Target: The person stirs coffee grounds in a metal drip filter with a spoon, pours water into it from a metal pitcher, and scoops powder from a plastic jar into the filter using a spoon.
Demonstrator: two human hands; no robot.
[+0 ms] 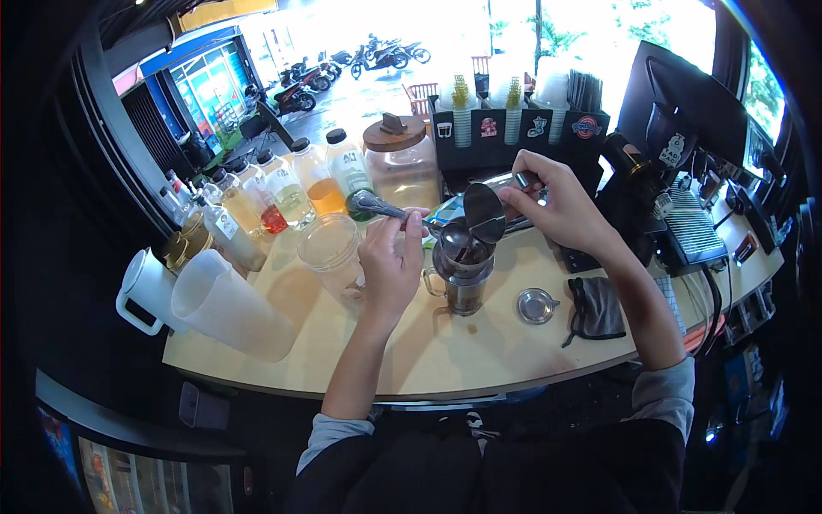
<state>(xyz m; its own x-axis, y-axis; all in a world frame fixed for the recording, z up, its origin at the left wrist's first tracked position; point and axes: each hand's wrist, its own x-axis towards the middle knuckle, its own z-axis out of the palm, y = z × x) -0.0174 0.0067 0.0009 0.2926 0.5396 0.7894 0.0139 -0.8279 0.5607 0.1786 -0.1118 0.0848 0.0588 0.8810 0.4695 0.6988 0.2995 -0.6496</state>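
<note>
One mug (465, 297), left fingers (414, 224) holding one spoon (375, 204), right fingers (524, 204) seemingly one cup (484, 214)

Pale counter (497, 361), dim room (94, 360); glaring daylight (462, 30) outside.

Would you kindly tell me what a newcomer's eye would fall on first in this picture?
Probably the middle of the counter, where the left hand holds a spoon-like utensil and the right hand holds a dark metal cup tilted above a clear mug. Next might come the row of bottles at the back left, some tinted orange or red, ending beside a wooden-lidded jar. Motorcycles stand in the brightness outside.
</note>
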